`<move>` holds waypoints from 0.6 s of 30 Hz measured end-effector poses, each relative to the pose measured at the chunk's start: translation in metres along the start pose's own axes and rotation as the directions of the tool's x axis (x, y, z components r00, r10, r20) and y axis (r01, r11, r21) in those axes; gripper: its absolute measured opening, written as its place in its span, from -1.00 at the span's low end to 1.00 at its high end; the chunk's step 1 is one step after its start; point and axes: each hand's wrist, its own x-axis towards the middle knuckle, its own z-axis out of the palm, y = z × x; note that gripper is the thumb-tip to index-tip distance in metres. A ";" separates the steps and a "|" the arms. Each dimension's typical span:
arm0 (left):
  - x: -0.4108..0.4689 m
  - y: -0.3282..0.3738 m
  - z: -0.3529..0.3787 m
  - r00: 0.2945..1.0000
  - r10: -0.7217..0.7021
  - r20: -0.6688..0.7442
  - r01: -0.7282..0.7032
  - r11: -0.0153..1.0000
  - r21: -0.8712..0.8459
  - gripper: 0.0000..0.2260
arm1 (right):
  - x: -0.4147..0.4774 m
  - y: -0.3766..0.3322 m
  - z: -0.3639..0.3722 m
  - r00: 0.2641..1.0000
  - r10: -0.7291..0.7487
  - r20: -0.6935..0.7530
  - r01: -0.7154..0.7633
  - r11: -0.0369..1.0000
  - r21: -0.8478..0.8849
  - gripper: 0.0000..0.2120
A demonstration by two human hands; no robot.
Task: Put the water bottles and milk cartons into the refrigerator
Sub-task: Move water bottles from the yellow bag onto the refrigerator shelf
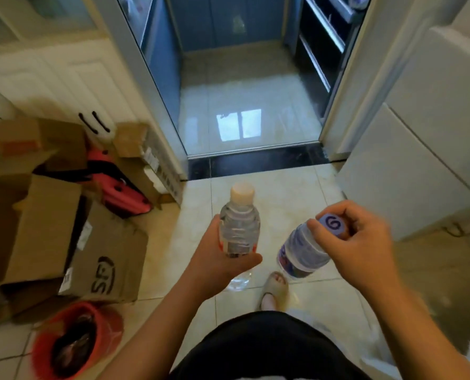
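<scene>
the fingers [218, 224] of the left hand [223, 266] curl with the thumb round the lower body of a clear water bottle [239, 229], gripping it at the label, so it stands nearly upright with its pale cap [242, 193] on top. the fingers [349, 212] of the right hand [365, 242] pinch the purple cap [334, 225] of a second water bottle [302, 255] from above, thumb on the near side, and this bottle hangs tilted with its base swung toward the person. the two bottles are held side by side and apart, in the air above the tiled floor [173, 242], with a slippered foot [274, 290] below and between them. to the left, open cardboard boxes [36, 229] are piled against a white cabinet, and a red bin [77, 341] sits on the floor just in front of them. ahead, past a dark threshold [255, 163], a doorway opens onto a glossy floor. at the right edge stands a tall white unit [434, 133] with its panels closed, probably the refrigerator, though the blur leaves that unsure.
</scene>
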 end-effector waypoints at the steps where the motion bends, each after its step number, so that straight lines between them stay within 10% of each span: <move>1: 0.016 0.005 -0.001 1.000 -0.002 -0.010 0.002 1.000 0.001 -0.45 | 0.021 0.001 0.003 1.000 -0.010 0.012 0.010 1.000 -0.003 -0.85; 18: 0.292 0.127 0.028 0.985 0.168 0.032 -0.169 0.985 0.039 -0.40 | 0.305 0.025 -0.034 0.985 -0.114 -0.129 0.110 0.993 -0.039 -0.82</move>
